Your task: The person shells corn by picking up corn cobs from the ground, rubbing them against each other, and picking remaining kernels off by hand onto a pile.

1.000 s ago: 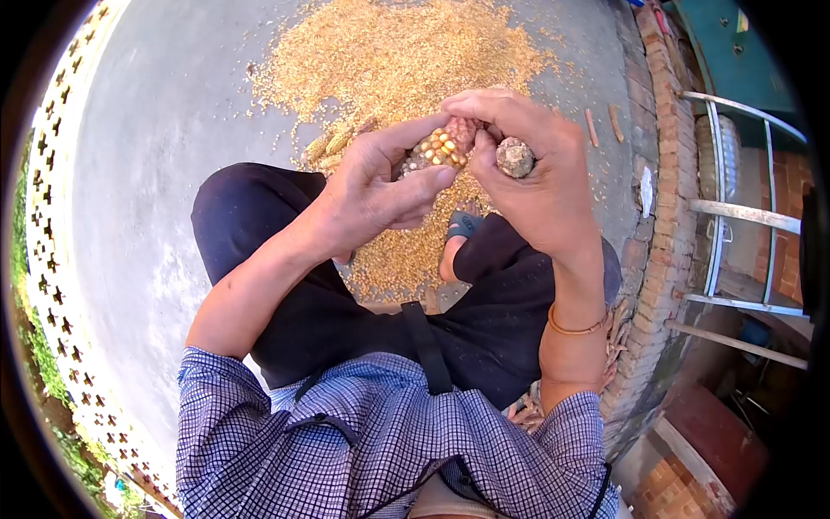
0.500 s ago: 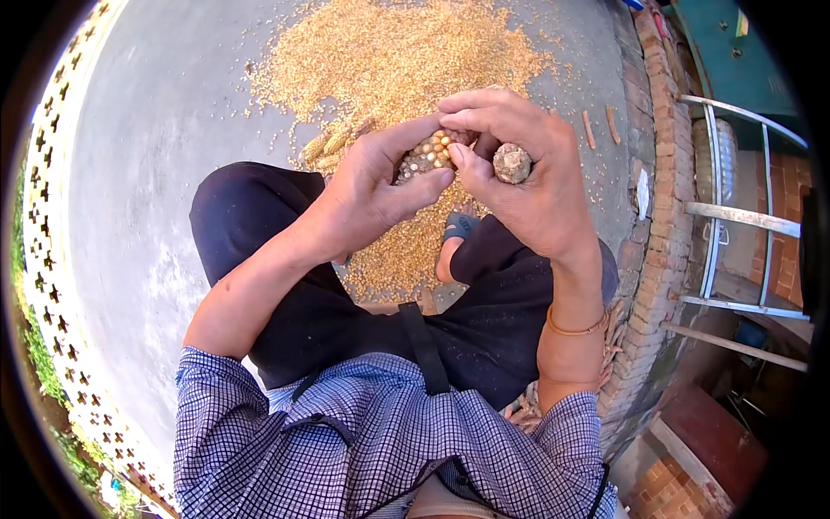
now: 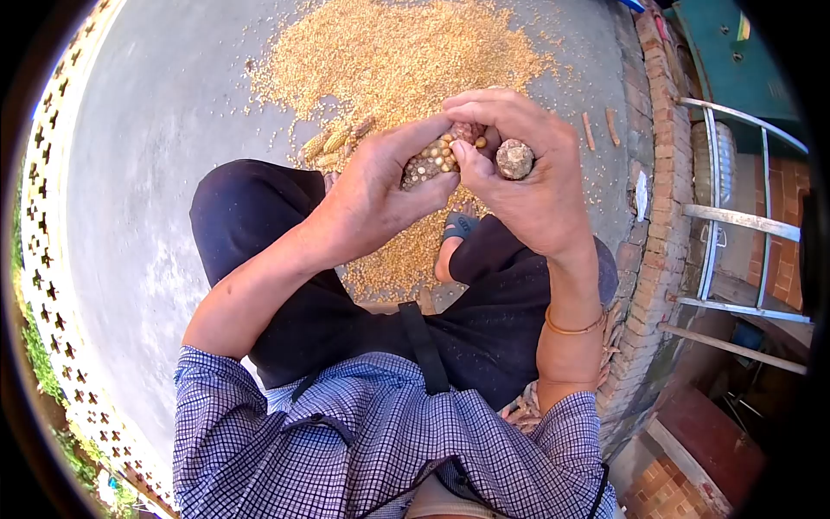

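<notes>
Above the crossed legs, my left hand (image 3: 376, 186) is closed around a corn cob (image 3: 425, 166). Some yellow kernels cling to it, while much of its surface is grey and stripped. My right hand (image 3: 532, 164) curls around a bare corncob (image 3: 514, 159), whose round end shows between thumb and palm. Its thumb tip presses at the kernels on the left-hand cob. A reddish stripped piece (image 3: 468, 131) shows between the hands; which cob it belongs to, I cannot tell. Loose corn kernels (image 3: 398, 56) lie heaped on the floor beyond and below the hands.
Several corn cobs with kernels (image 3: 328, 147) lie left of the hands. Two bare cobs (image 3: 589, 131) rest on the concrete floor (image 3: 156, 173) at right. A low brick edge (image 3: 661, 216) and a metal railing (image 3: 743, 216) run along the right. More bare cobs (image 3: 525, 411) lie beside the right elbow.
Both hands have shifted very slightly right. A few kernels have come off the left-hand cob near my right thumb, and more of the reddish stripped surface shows.
</notes>
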A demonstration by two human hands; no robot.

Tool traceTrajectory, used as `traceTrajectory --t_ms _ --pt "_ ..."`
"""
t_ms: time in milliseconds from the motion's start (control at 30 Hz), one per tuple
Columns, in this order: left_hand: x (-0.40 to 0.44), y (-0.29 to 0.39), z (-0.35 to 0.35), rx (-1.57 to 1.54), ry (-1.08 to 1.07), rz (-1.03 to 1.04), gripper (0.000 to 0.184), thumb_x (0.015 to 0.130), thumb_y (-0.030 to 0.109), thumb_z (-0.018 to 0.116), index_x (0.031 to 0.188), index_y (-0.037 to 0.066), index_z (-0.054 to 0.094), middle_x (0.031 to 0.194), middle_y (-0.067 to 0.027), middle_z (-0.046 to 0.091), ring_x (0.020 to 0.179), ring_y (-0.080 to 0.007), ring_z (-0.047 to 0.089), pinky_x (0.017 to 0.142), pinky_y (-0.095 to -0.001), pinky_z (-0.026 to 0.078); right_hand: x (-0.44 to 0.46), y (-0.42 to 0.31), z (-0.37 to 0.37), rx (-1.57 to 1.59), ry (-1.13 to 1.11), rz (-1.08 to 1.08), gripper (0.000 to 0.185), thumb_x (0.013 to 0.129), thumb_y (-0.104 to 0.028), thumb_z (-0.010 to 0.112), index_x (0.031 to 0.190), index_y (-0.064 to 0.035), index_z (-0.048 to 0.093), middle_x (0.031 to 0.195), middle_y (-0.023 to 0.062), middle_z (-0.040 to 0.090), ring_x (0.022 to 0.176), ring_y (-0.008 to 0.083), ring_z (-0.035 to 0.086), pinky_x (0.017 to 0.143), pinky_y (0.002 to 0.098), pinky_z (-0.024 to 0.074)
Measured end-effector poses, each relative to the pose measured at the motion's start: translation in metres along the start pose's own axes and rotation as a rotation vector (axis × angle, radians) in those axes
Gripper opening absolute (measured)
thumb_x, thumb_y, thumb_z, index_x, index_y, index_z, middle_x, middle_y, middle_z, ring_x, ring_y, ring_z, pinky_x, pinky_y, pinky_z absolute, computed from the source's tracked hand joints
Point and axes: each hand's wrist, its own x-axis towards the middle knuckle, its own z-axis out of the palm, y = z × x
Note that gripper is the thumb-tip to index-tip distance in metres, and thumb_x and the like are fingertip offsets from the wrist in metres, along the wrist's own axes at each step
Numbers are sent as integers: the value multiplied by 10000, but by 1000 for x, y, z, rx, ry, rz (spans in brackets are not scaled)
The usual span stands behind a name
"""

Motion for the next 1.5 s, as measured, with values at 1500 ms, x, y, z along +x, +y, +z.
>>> traceTrajectory --t_ms 1500 --pt "4 0 -8 -917 -211 -434 598 1026 466 335 1172 -88 505 840 -198 589 425 -120 436 374 -237 387 0 -3 -22 580 285 530 219 844 -186 781 962 -20 701 688 -6 628 530 33 547 433 154 340"
